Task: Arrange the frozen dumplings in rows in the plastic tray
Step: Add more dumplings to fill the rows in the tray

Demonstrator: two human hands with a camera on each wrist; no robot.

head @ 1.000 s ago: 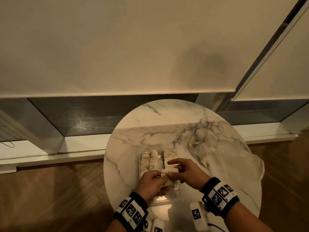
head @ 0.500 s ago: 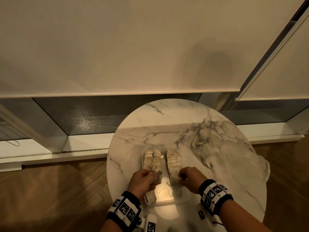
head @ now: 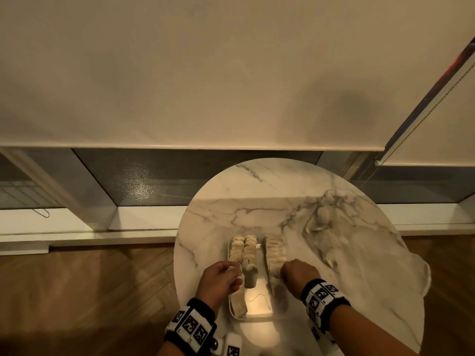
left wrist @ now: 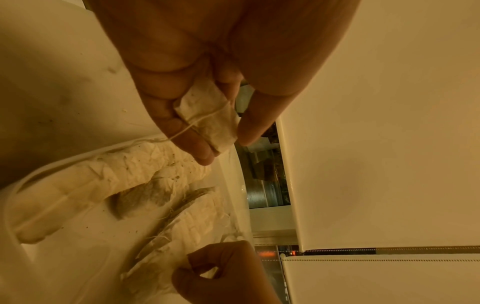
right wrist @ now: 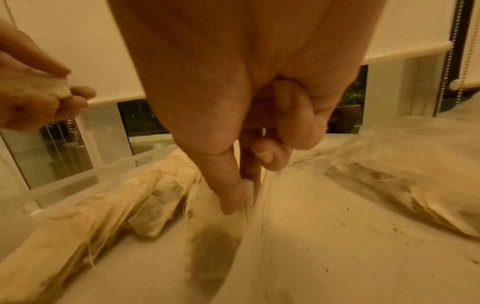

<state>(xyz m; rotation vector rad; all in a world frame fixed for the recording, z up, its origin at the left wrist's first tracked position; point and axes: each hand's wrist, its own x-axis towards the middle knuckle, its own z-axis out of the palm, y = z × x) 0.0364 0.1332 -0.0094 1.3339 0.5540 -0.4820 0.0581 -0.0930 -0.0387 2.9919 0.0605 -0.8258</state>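
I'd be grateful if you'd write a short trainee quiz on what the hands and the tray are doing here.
1. True or false: the left hand is empty.
2. What does the clear plastic tray stand on? A) the wooden floor B) the round marble table C) the window sill
3. Fill the gap: the crumpled clear bag lies on the tray's ____ side.

Key
1. False: its fingertips pinch a small tea bag with a string.
2. B
3. right
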